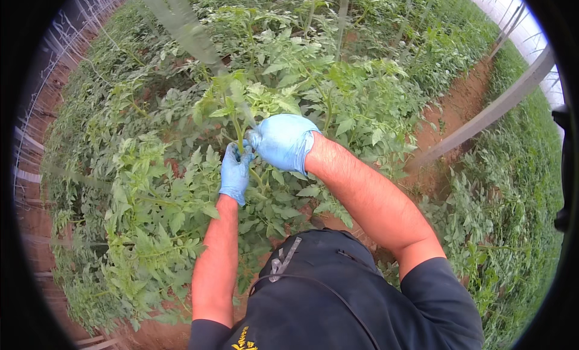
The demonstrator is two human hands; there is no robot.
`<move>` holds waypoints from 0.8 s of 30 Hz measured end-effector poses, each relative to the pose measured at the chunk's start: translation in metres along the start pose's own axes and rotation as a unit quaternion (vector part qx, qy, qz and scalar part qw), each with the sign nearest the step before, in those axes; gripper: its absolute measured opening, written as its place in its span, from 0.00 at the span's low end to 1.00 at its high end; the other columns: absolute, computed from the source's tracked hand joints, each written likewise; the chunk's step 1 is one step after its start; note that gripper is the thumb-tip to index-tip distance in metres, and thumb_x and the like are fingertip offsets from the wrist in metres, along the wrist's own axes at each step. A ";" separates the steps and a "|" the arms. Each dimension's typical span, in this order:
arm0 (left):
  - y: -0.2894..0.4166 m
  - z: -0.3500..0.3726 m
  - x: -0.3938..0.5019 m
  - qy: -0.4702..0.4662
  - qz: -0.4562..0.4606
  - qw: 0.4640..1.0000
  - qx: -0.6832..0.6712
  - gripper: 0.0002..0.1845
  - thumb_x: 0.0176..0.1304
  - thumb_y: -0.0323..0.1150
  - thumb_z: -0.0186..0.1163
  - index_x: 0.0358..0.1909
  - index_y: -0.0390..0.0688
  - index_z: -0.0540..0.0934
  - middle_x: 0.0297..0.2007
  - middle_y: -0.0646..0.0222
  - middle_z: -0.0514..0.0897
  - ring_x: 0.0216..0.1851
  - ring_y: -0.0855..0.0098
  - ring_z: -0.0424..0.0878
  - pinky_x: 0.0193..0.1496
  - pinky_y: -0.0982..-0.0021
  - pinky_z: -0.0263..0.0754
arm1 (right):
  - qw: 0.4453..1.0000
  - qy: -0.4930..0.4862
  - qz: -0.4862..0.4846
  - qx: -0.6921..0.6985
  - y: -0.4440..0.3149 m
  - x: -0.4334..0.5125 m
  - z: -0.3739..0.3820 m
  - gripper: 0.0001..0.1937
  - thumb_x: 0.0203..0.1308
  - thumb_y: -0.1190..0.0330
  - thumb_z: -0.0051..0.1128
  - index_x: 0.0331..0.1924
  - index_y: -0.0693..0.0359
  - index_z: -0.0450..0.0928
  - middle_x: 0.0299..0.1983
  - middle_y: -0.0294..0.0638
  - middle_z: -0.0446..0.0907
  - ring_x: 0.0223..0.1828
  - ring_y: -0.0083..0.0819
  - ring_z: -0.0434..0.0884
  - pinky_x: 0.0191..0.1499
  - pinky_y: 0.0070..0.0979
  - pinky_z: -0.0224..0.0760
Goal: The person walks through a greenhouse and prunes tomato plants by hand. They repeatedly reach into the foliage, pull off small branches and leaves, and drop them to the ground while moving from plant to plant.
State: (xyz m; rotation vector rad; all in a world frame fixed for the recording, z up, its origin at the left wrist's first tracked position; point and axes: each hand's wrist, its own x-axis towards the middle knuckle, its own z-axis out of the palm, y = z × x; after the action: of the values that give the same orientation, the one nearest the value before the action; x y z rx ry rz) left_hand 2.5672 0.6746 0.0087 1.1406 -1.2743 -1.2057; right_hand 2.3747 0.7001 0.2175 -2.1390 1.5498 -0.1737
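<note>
Both of my hands wear light blue disposable gloves. My left hand (235, 168) is closed around the green stem of a tomato plant (238, 132), with the leafy top rising above the fingers. Just right of it, my right hand (282, 139) grips the lower end of a translucent plastic strip (194, 38) beside the same stem. The strip runs up to the upper left and is blurred. The fingertips of the two hands nearly meet, and the back of my right hand hides part of its grip.
Dense tomato plants (154, 228) surround the hands. A pale slanting post (488, 115) stands at the right beside a bare soil path (457, 101). Other thin strips hang at the top (342, 20). White cords and strips line the left edge.
</note>
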 end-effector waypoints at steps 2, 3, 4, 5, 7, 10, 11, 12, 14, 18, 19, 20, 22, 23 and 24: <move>0.008 -0.008 -0.009 0.003 -0.004 1.000 -0.004 0.17 0.74 0.34 0.69 0.58 0.43 0.76 0.47 0.72 0.83 0.45 0.79 0.79 0.54 0.73 0.77 | 0.996 0.068 -0.016 -0.046 0.002 0.012 0.002 0.22 0.72 0.54 0.49 0.39 0.63 0.88 0.38 0.56 0.88 0.42 0.57 0.87 0.52 0.51 0.79; 0.014 -0.012 -0.015 0.004 -0.008 1.000 -0.006 0.18 0.74 0.32 0.69 0.59 0.43 0.75 0.48 0.72 0.83 0.46 0.79 0.79 0.55 0.72 0.77 | 0.992 0.103 -0.022 -0.068 0.002 0.016 0.005 0.21 0.72 0.54 0.50 0.37 0.65 0.87 0.36 0.58 0.87 0.42 0.58 0.86 0.52 0.52 0.78; 0.022 -0.010 -0.021 0.015 -0.007 1.000 -0.024 0.19 0.72 0.29 0.70 0.60 0.43 0.74 0.49 0.71 0.83 0.48 0.78 0.80 0.57 0.71 0.77 | 0.982 0.175 -0.071 -0.030 0.006 0.016 0.008 0.18 0.68 0.58 0.54 0.41 0.67 0.85 0.36 0.58 0.86 0.41 0.58 0.86 0.51 0.52 0.79; 0.029 -0.010 -0.027 0.007 0.000 0.999 -0.038 0.21 0.72 0.31 0.70 0.61 0.44 0.73 0.49 0.72 0.82 0.48 0.78 0.79 0.57 0.71 0.76 | 0.968 0.224 -0.101 -0.044 0.009 0.020 0.010 0.16 0.66 0.59 0.55 0.40 0.66 0.85 0.37 0.57 0.87 0.41 0.57 0.87 0.51 0.51 0.79; 0.039 -0.013 -0.042 -0.008 0.011 0.998 -0.061 0.25 0.70 0.34 0.72 0.63 0.47 0.71 0.50 0.73 0.80 0.49 0.77 0.77 0.57 0.70 0.73 | 0.932 0.320 -0.161 -0.062 0.010 0.031 0.012 0.14 0.62 0.62 0.57 0.39 0.64 0.85 0.39 0.53 0.88 0.41 0.55 0.88 0.51 0.48 0.80; 0.031 -0.016 -0.058 0.027 0.021 0.994 -0.102 0.26 0.71 0.40 0.72 0.64 0.48 0.70 0.46 0.73 0.80 0.48 0.75 0.78 0.57 0.67 0.74 | 0.924 0.333 -0.124 0.140 -0.008 0.035 0.000 0.18 0.60 0.60 0.66 0.47 0.64 0.86 0.39 0.53 0.87 0.40 0.53 0.87 0.47 0.43 0.81; 0.030 -0.017 -0.064 0.027 0.020 0.993 -0.111 0.26 0.72 0.41 0.72 0.64 0.48 0.70 0.46 0.73 0.81 0.48 0.74 0.78 0.57 0.67 0.74 | 0.912 0.323 -0.121 0.224 -0.014 0.034 -0.004 0.19 0.60 0.59 0.68 0.49 0.64 0.86 0.38 0.53 0.87 0.39 0.52 0.87 0.46 0.41 0.81; 0.028 -0.016 -0.069 0.048 0.013 0.992 -0.116 0.25 0.72 0.41 0.71 0.64 0.45 0.74 0.45 0.73 0.82 0.46 0.74 0.79 0.56 0.67 0.75 | 0.925 0.286 -0.063 0.242 -0.015 0.036 -0.007 0.21 0.59 0.62 0.70 0.56 0.62 0.86 0.40 0.47 0.89 0.40 0.47 0.88 0.46 0.37 0.82; 0.027 -0.008 -0.073 0.050 0.001 0.988 -0.144 0.20 0.74 0.32 0.68 0.63 0.40 0.77 0.47 0.70 0.85 0.47 0.73 0.81 0.56 0.69 0.77 | 0.884 0.261 -0.089 0.377 -0.001 0.058 0.006 0.20 0.63 0.65 0.68 0.58 0.60 0.86 0.42 0.43 0.90 0.41 0.39 0.89 0.47 0.33 0.83; 0.036 0.002 -0.086 0.060 -0.018 0.983 -0.173 0.15 0.72 0.23 0.67 0.58 0.37 0.82 0.52 0.67 0.88 0.51 0.74 0.85 0.58 0.71 0.80 | 0.866 0.144 -0.229 0.421 0.015 0.077 0.007 0.14 0.72 0.71 0.63 0.57 0.66 0.86 0.46 0.42 0.90 0.43 0.26 0.88 0.51 0.27 0.84; 0.036 0.003 -0.089 0.054 -0.024 0.984 -0.169 0.15 0.72 0.22 0.67 0.58 0.37 0.82 0.52 0.66 0.88 0.52 0.74 0.85 0.59 0.71 0.80 | 0.812 0.038 -0.183 0.553 0.010 0.077 0.005 0.13 0.73 0.71 0.63 0.56 0.67 0.86 0.47 0.43 0.90 0.43 0.25 0.88 0.51 0.27 0.84; 0.019 -0.004 -0.091 0.078 -0.057 0.986 -0.138 0.15 0.69 0.21 0.69 0.56 0.37 0.83 0.52 0.65 0.89 0.52 0.74 0.86 0.59 0.70 0.82 | 0.777 -0.021 -0.156 0.610 0.010 0.066 0.006 0.23 0.78 0.54 0.62 0.61 0.67 0.83 0.52 0.40 0.90 0.49 0.25 0.87 0.54 0.25 0.82; 0.021 -0.004 -0.095 0.059 -0.061 0.982 -0.169 0.15 0.68 0.21 0.71 0.55 0.37 0.83 0.53 0.64 0.90 0.51 0.74 0.86 0.58 0.70 0.83 | 0.795 -0.140 -0.113 0.579 0.014 0.063 -0.007 0.27 0.77 0.50 0.61 0.62 0.67 0.83 0.59 0.41 0.87 0.56 0.24 0.84 0.60 0.29 0.80; 0.022 -0.001 -0.097 0.048 -0.064 0.980 -0.184 0.15 0.67 0.21 0.71 0.54 0.37 0.83 0.53 0.64 0.90 0.51 0.74 0.86 0.58 0.70 0.83 | 0.801 -0.180 -0.072 0.567 0.013 0.062 -0.011 0.27 0.76 0.49 0.62 0.62 0.66 0.84 0.61 0.42 0.85 0.60 0.25 0.83 0.62 0.32 0.79; 0.033 0.005 -0.098 0.039 -0.079 0.977 -0.193 0.15 0.66 0.21 0.73 0.53 0.36 0.83 0.53 0.63 0.90 0.50 0.74 0.87 0.57 0.71 0.83 | 0.811 -0.240 -0.145 0.514 0.022 0.066 -0.012 0.30 0.78 0.48 0.58 0.70 0.63 0.77 0.68 0.44 0.79 0.68 0.30 0.77 0.70 0.35 0.71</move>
State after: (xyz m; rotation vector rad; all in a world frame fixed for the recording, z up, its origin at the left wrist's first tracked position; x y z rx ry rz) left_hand 2.5673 0.7742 0.0363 1.0021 -0.8520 -1.4368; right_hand 2.3743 0.6310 0.2060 -1.3387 0.5622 -0.4213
